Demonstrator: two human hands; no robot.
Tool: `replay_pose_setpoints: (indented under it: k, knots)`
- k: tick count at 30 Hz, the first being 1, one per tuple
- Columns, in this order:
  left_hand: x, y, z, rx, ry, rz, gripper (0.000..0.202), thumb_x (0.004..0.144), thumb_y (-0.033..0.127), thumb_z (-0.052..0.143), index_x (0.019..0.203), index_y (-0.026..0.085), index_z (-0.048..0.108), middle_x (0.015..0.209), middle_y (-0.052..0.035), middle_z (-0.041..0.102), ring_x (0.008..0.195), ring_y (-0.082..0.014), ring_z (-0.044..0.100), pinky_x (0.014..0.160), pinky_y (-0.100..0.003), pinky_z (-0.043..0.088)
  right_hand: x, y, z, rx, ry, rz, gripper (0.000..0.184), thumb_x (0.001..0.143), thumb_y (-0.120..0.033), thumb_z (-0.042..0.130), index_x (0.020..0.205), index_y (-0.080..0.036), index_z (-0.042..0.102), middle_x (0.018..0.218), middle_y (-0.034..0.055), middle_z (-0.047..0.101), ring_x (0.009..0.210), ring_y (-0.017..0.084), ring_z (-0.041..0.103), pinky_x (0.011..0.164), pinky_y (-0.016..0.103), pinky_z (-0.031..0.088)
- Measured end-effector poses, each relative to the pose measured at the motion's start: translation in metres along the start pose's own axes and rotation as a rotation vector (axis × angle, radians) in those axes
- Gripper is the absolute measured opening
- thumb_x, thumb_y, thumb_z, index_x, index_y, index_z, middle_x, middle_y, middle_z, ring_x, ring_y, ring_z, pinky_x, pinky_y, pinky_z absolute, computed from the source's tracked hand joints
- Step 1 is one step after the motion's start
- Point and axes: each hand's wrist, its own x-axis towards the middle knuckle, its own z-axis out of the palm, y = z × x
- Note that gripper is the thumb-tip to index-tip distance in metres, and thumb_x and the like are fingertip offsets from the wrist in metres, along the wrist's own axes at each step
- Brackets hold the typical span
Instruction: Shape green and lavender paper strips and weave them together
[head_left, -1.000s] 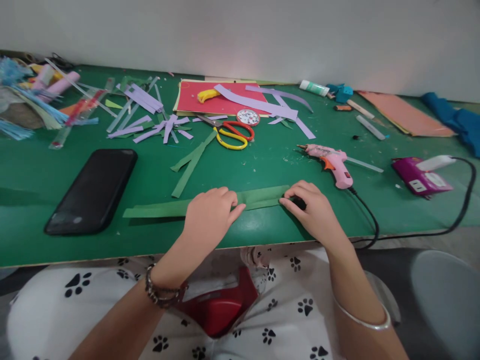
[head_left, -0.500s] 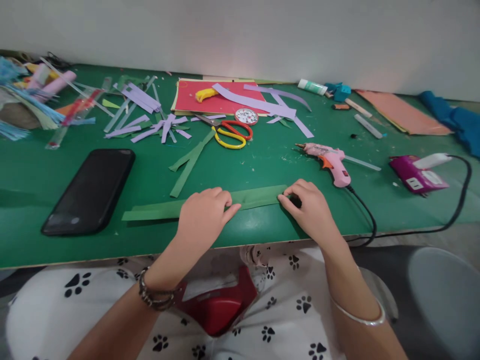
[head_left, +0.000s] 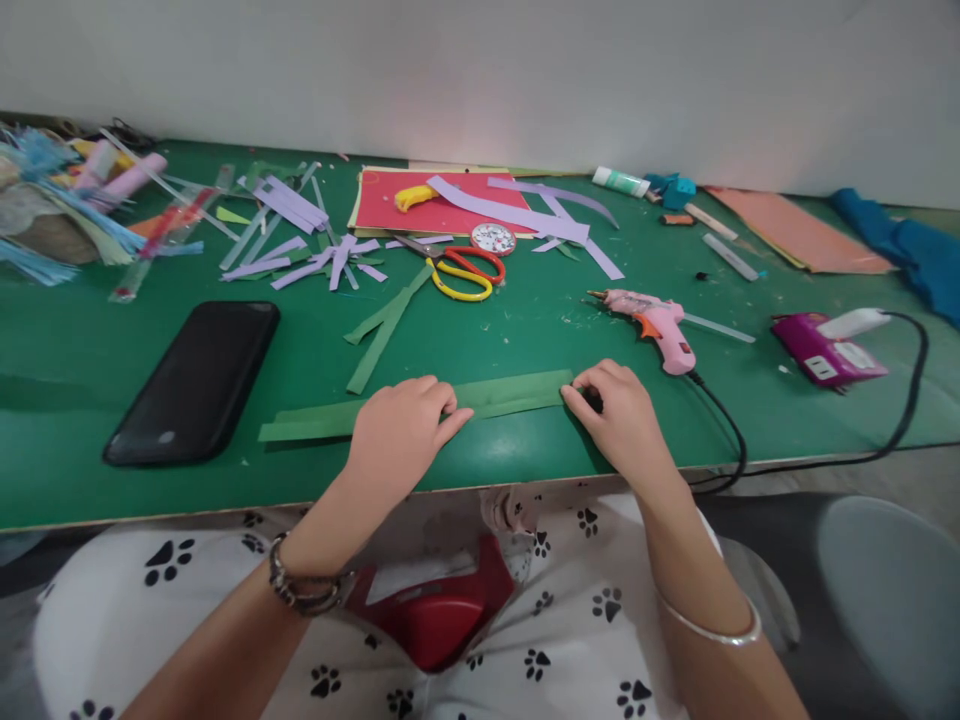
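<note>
A long green paper strip point(head_left: 510, 392), folded lengthwise, lies on the table near its front edge. My left hand point(head_left: 397, 425) is closed over the middle of the strip, its fingers curled and partly hidden under the palm. At the strip's right end, my right hand point(head_left: 611, 410) pinches the paper between thumb and fingers. Smaller green strips point(head_left: 386, 325) lie crossed beyond my left hand. Red and yellow handled scissors point(head_left: 461, 272) rest just behind them. To the right of my right hand sits a pink glue gun point(head_left: 652, 325) with a glue stick in its back.
A black phone point(head_left: 193, 385) lies at left. Purple paper strips point(head_left: 341, 260) and a red sheet point(head_left: 375, 205) are farther back. A purple power adapter point(head_left: 817, 350) stands at right, its cord point(head_left: 911, 400) running along the front edge. A craft bundle point(head_left: 56, 225) sits far left.
My left hand has slid slightly left along the green paper strip. The right hand keeps its pinch on the strip's end. The whole view has shifted a little.
</note>
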Motion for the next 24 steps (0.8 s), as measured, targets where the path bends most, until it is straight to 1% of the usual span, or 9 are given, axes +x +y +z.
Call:
replay_pose_setpoints:
  k: [4, 8, 12, 15, 20, 22, 24]
  knots:
    - [0.000, 0.000, -0.001, 0.012, -0.016, -0.006, 0.026, 0.083, 0.034, 0.049, 0.066, 0.017, 0.056, 0.063, -0.0001, 0.053, 0.056, -0.0123, 0.047, 0.048, -0.024, 0.025, -0.001, -0.001, 0.000, -0.002, 0.007, 0.019, 0.020, 0.080, -0.027, 0.047, 0.061, -0.020, 0.044, 0.065, 0.0031, 0.047, 0.064, 0.018, 0.043, 0.059, 0.030, 0.032]
    - [0.001, 0.001, -0.002, 0.005, -0.019, -0.009, 0.025, 0.083, 0.034, 0.048, 0.066, 0.017, 0.056, 0.064, -0.0001, 0.054, 0.056, -0.0122, 0.047, 0.048, -0.023, 0.025, -0.002, 0.001, 0.002, -0.009, 0.037, 0.032, 0.019, 0.081, -0.027, 0.044, 0.062, -0.020, 0.043, 0.065, 0.0037, 0.047, 0.064, 0.019, 0.043, 0.060, 0.031, 0.033]
    - [0.000, 0.001, -0.002, -0.007, -0.020, -0.012, 0.025, 0.083, 0.034, 0.048, 0.066, 0.017, 0.055, 0.064, -0.0001, 0.055, 0.055, -0.0123, 0.047, 0.048, -0.023, 0.025, -0.004, 0.005, 0.004, 0.026, 0.111, 0.067, 0.005, 0.078, -0.024, 0.043, 0.077, -0.020, 0.046, 0.068, 0.0034, 0.048, 0.064, 0.018, 0.044, 0.060, 0.031, 0.034]
    - [0.000, 0.001, -0.002, -0.012, -0.018, -0.013, 0.026, 0.083, 0.035, 0.048, 0.066, 0.017, 0.056, 0.063, 0.0001, 0.055, 0.055, -0.0125, 0.047, 0.048, -0.024, 0.025, -0.004, 0.005, 0.004, 0.030, 0.111, 0.071, 0.009, 0.078, -0.021, 0.043, 0.086, -0.019, 0.047, 0.067, 0.0031, 0.048, 0.063, 0.019, 0.044, 0.059, 0.030, 0.034]
    - [0.000, 0.001, -0.002, -0.019, -0.017, -0.019, 0.025, 0.083, 0.035, 0.048, 0.067, 0.017, 0.057, 0.065, 0.0000, 0.055, 0.056, -0.0128, 0.048, 0.049, -0.024, 0.026, -0.004, -0.002, 0.002, -0.039, 0.102, 0.032, 0.013, 0.078, -0.014, 0.040, 0.083, -0.018, 0.051, 0.074, 0.0069, 0.053, 0.068, 0.021, 0.049, 0.063, 0.033, 0.039]
    - [0.000, 0.001, -0.002, -0.026, -0.019, -0.021, 0.025, 0.082, 0.036, 0.048, 0.068, 0.017, 0.057, 0.066, -0.0001, 0.056, 0.056, -0.0131, 0.048, 0.049, -0.025, 0.026, -0.003, -0.007, 0.001, -0.115, 0.105, 0.008, 0.018, 0.078, -0.011, 0.038, 0.085, -0.017, 0.054, 0.079, 0.0096, 0.057, 0.073, 0.023, 0.051, 0.066, 0.035, 0.040]
    - [0.000, 0.000, -0.002, -0.029, -0.018, -0.017, 0.025, 0.082, 0.035, 0.048, 0.068, 0.017, 0.058, 0.067, -0.0003, 0.056, 0.057, -0.0132, 0.049, 0.050, -0.025, 0.027, -0.005, -0.013, 0.000, -0.171, 0.110, -0.048, 0.025, 0.079, -0.009, 0.036, 0.092, -0.015, 0.056, 0.091, 0.0127, 0.060, 0.082, 0.025, 0.053, 0.072, 0.038, 0.041]
